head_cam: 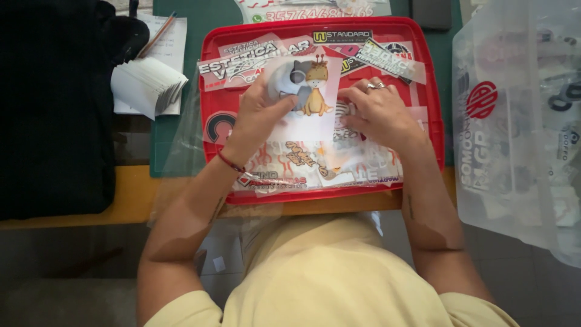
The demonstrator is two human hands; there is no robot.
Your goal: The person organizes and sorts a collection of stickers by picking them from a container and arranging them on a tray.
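Lighting: soft, even daylight; shadows faint. Glare is seen on the clear plastic bag (514, 121) at right. Focus is slightly soft throughout; edges are mildly bowed.

Red tray (431, 121) on a green mat (181, 85), filled with printed stickers (302, 166). Left hand (261, 108) pinches a cartoon animal sticker sheet (311, 97); right hand (378, 112), ringed, touches the sheet's edge. Stack of white cards (147, 85) left, clear plastic bag (520, 121) right.
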